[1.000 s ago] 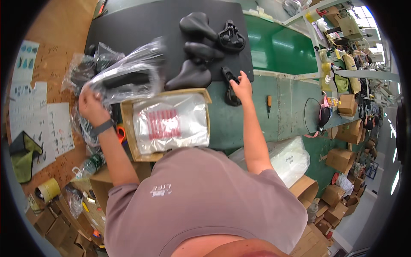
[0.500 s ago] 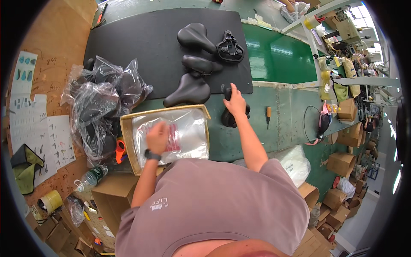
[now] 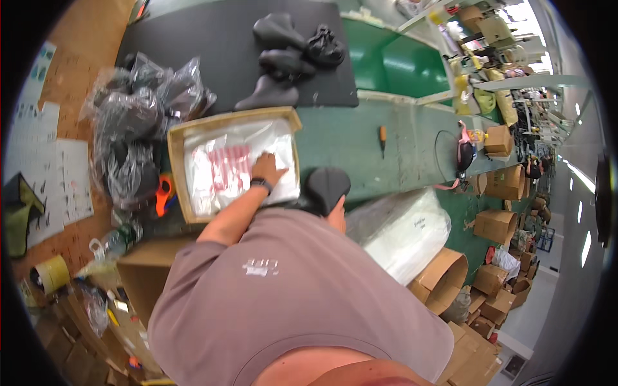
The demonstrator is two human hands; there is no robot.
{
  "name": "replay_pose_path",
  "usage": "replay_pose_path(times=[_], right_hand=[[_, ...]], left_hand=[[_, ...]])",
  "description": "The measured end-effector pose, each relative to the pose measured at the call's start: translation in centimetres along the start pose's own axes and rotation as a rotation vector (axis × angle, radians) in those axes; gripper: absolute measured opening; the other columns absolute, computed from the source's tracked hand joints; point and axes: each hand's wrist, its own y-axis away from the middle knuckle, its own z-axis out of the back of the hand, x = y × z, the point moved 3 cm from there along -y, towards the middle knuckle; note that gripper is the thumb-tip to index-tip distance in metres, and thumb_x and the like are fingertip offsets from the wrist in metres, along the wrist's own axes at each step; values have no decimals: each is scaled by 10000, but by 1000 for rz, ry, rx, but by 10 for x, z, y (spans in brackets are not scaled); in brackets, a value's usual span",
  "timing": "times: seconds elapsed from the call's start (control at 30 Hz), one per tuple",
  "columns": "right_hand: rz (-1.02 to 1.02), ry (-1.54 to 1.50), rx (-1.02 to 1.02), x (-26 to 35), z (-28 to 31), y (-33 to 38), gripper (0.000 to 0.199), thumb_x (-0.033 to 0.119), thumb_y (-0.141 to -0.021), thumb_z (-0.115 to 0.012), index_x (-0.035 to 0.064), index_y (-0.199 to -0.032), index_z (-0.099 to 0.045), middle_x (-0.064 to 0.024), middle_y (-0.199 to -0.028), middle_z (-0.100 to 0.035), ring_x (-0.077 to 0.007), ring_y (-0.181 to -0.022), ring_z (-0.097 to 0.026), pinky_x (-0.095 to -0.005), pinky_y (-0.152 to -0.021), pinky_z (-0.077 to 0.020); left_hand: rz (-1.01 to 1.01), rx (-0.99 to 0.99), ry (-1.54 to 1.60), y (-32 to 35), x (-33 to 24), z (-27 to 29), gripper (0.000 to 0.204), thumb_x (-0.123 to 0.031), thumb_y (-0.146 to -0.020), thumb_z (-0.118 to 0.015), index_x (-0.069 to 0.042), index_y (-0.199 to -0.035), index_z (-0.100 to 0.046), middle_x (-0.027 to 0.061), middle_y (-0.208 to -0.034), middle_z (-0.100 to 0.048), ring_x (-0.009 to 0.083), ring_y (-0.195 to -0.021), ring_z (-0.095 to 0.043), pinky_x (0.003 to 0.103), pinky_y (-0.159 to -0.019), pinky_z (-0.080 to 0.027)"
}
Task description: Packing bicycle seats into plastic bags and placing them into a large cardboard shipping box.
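Close to my body, a black bicycle saddle (image 3: 327,184) is held upright by my right hand (image 3: 337,217), which grips its lower end and is partly hidden by the saddle and my shirt. My left hand (image 3: 269,170) rests on clear plastic bags (image 3: 278,136) in a shallow cardboard box (image 3: 177,174), thumb apart from the fingers. Red print shows on the bags beside it. Beyond the box, several more black saddles (image 3: 273,93) lie on a black mat (image 3: 193,38), one with its underside up.
Plastic-wrapped saddles (image 3: 132,116) are heaped left of the box, near orange-handled scissors (image 3: 165,193) and a plastic bottle (image 3: 119,239). A screwdriver (image 3: 383,138) lies on the green bench (image 3: 360,154). White wrapped material (image 3: 405,235) and a cardboard carton (image 3: 441,280) stand at the right.
My right hand has brought a saddle from beside the mat back toward my body. My left hand has shifted right across the bags. The whole view has shifted.
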Motion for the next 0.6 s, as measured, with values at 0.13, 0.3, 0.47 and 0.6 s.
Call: replay_pose_path(times=[0.13,0.3,0.47,0.6], right_hand=[[86,-436,69,10,19,-24,1204,224,-864,-904,47,-1749,-108,-247,-1134,-723,-406,-953,-739,-470,-849,-616],[-461,-1654,1022,-33,40,35,608,271,-995,-813,-20,-1480,-591,-172,-1023,-740,-229,-749,-692,-345,-690,-614],[-355,-1311,638,-12,2,45,402,276,-1027,-791,-55,-1235,-699,-137,-947,-752,-256,-808,-740,-371,-727,-655],[-340,-1139,659,-22,-9,-1,354,258,-1047,-780,-70,-1158,-707,-135,-952,-756,-251,-789,-754,-385,-690,-663]], left_hand=[[116,20,-16,-7,4,-7,400,-404,-968,-806,-56,-1161,-766,195,-1255,-700,408,-1187,-687,529,-968,-593],[137,-69,-63,18,-9,-13,287,-348,-964,-808,-103,-1113,-783,162,-1217,-706,361,-1184,-689,530,-922,-589],[135,-169,-178,26,8,-33,213,-246,-1017,-663,-102,-1139,-763,118,-1189,-704,335,-1127,-687,515,-876,-562],[0,-133,-150,25,-30,-34,201,-244,-1043,-647,-110,-1142,-760,111,-1206,-707,332,-1147,-684,524,-896,-572]])
